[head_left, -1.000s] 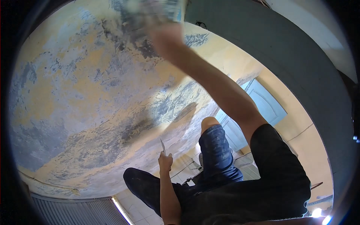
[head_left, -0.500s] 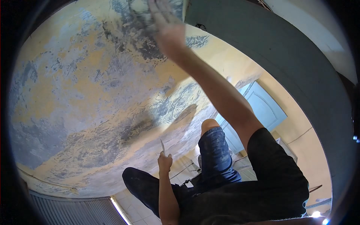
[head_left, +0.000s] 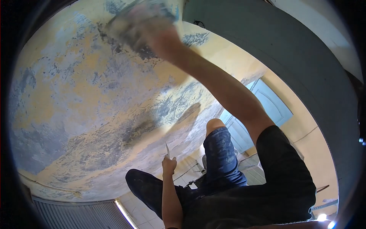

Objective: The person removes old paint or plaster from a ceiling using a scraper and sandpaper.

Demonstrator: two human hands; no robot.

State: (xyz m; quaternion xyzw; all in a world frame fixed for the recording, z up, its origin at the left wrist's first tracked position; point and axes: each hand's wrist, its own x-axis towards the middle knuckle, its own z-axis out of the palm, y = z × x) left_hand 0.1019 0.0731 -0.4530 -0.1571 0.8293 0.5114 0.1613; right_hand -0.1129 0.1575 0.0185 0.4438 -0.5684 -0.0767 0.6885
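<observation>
The person's black shirt point(head_left: 248, 198) fills the bottom of the view, with a knee in dusty blue jeans point(head_left: 221, 152) raised above it. Just left of the knee, the left hand point(head_left: 168, 166) is clenched around the handle of a small putty knife point(head_left: 167, 150), whose pale narrow blade points up, close to the wall but apart from it.

Beyond them spreads the wall point(head_left: 76, 107), a patchy surface of yellow paint and grey-blue filler, with rough scraped streaks running across its middle. A shadow of the raised arm lies on it near the knee.

The right arm reaches far up toward the top edge of the wall. There the right hand point(head_left: 154, 32) grasps a wide plastering trowel point(head_left: 131, 21), pressed flat against the wall; both are blurred, so how the fingers sit on the handle cannot be told.

Farther off, a pale blue door point(head_left: 267, 107) stands in a yellow side wall, and a corrugated metal shutter point(head_left: 76, 215) shows at the lower left.
</observation>
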